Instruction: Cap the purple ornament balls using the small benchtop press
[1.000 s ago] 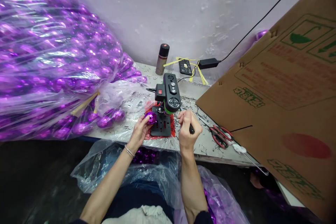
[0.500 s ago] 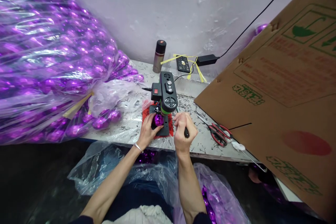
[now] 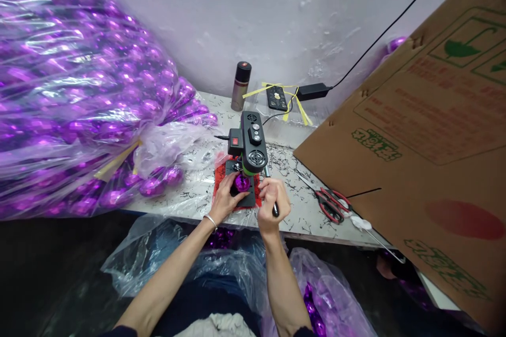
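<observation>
Thumb and fingers of my left hand grip a shiny purple faceted ball. It sits under the head of a small black bench drill press, above the dark base plate. My right hand is a fist around the black-tipped lever on the right side of the machine. A red sheet lies beneath the base. The underside of the machine's head, where it meets the ball, is hidden from above.
Big clear bags of purple balls crowd the left. A cardboard box leans in on the right, beside red-handled scissors. Behind the machine are a spray can, a phone and a black power adapter. Dark shavings litter the tabletop.
My left hand has carried the purple ball rightward, from beside the machine to under its head. My right fist has come down and slightly left with the lever.
</observation>
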Tool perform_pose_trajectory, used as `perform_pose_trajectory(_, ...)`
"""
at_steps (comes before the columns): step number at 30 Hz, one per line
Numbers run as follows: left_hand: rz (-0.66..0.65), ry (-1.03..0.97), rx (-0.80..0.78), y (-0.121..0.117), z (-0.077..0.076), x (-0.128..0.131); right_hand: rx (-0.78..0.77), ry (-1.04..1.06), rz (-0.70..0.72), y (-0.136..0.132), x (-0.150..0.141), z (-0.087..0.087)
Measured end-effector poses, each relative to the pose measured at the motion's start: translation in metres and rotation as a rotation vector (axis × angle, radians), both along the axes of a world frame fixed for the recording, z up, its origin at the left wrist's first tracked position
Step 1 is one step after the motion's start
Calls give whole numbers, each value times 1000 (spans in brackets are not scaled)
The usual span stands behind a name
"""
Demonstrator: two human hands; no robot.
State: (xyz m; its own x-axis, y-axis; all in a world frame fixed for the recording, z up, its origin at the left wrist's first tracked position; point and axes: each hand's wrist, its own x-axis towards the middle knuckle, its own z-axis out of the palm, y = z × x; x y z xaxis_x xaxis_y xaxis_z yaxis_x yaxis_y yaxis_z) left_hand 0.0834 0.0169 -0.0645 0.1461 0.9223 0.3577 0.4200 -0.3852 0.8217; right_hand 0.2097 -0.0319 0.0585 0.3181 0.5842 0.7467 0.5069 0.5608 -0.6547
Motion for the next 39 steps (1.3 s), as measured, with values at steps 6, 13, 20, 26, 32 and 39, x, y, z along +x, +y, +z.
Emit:
perform_pose_trajectory(6,20,15,1,-3,3,1,120,-30,-41,8,0,-39)
perform_pose_trajectory(13,21,14,8,-1,0,1,128,-15,-44,14,1,-51)
perform_pose_trajectory(20,12,32,67,3,-3,2,204,57,8,20,-2,-54)
perform_pose_trajectory(26,6,15,79,6,-6,4,243,24,33,21,-1,-55)
perform_pose_trajectory(32,15,-12,111,9,-6,6,249,-61,77,19,7,-48)
perform_pose_trajectory(39,19,24,136,-6,-5,0,-10,62,31,15,6,23)
